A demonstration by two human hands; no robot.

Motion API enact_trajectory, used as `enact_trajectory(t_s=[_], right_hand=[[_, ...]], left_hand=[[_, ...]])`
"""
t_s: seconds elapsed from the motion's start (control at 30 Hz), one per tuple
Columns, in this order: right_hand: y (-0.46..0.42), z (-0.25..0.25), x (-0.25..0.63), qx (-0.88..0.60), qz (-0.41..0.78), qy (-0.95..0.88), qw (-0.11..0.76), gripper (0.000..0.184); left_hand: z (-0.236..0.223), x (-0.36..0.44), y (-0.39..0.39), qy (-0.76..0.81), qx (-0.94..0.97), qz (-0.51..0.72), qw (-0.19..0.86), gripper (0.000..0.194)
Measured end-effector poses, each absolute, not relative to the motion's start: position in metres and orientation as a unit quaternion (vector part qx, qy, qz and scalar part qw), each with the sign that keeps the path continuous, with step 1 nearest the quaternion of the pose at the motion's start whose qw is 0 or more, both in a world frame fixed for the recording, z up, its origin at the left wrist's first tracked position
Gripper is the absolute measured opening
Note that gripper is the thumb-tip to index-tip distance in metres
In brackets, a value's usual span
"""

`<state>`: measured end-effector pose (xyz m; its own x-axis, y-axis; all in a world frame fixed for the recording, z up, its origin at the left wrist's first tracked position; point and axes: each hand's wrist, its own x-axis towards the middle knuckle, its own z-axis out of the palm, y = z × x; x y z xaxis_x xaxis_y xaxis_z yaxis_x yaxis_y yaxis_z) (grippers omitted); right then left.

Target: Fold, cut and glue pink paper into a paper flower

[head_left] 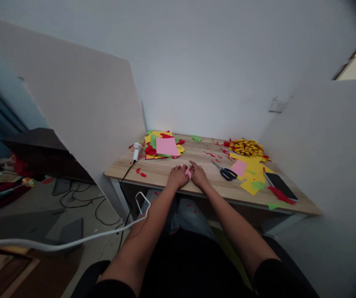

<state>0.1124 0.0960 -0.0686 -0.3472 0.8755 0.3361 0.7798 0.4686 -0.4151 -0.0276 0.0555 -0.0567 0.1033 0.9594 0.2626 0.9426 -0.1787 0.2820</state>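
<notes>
A small pink piece of paper (188,173) lies on the wooden table, near its front edge, mostly covered by my hands. My left hand (178,177) has its fingers curled onto the paper's left side. From the right, my right hand (198,175) grips the paper's other side, its fingers bent close to those of the left. How the paper is folded between them is too small to make out. To the right of my hands rest dark-handled scissors (226,172), blades partly apart and pointing away to the left.
At the back left, a pink sheet (167,146) tops a pile of coloured paper, with a white glue gun (136,152) beside it. Yellow sheets (251,188), a heap of yellow paper pieces (246,147) and a phone (280,186) are on the right. Partitions flank the table (156,176).
</notes>
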Motion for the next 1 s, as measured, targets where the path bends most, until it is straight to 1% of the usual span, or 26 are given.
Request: enact_trajectory(t_s=[0.43,0.77,1.0], right_hand=[[0.092,-0.067,0.111,-0.499,0.087,-0.820,0.265,0.039],[0.062,-0.070,0.134,-0.508,0.126,-0.800,0.293,0.034],[0.065,-0.073,0.145,-0.540,0.149,-0.758,0.333,0.034]], left_hand=[[-0.058,-0.027,0.058,0.643,0.737,0.205,0.028,0.039],[-0.058,-0.027,0.057,0.646,0.733,0.208,0.039,0.039],[-0.050,-0.026,0.050,0.642,0.741,0.192,0.030,0.037]])
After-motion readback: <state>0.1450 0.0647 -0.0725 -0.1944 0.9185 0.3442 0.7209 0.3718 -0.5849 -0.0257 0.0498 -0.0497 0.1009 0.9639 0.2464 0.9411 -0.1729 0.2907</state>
